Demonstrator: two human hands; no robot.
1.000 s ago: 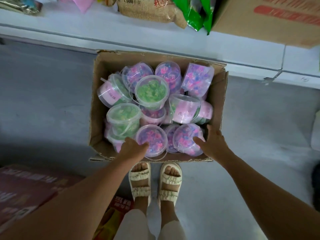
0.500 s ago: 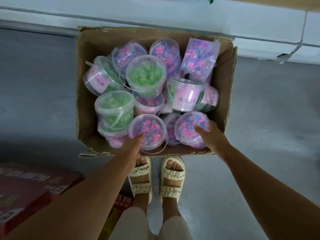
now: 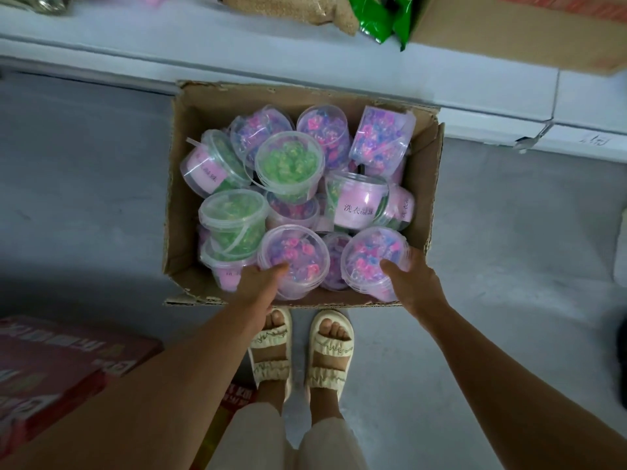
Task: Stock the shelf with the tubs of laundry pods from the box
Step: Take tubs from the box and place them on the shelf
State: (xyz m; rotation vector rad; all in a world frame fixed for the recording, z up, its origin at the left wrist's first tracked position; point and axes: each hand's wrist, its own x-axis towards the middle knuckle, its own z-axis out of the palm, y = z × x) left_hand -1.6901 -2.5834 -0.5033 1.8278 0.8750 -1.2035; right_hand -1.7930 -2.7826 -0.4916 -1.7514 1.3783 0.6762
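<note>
Each hand curled around a pink-pod tub, the left hand [image 3: 261,283] on one tub [image 3: 293,259] and the right hand [image 3: 412,283] on another [image 3: 373,257], in the box [image 3: 183,184]; the smooth, rigid tubs looked light and best gripped around the wall below the lid.

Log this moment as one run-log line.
left hand: gripping near-left clear plastic tub of pink-purple pods | right hand: gripping near-right pink-purple tub | both tubs inside open cardboard box | shelf stocking: not yet

Shop stockroom or aisle: white shelf [image 3: 237,39] with bagged goods [image 3: 383,15] at 12 o'clock, cartons on concrete floor [image 3: 509,266].
</note>
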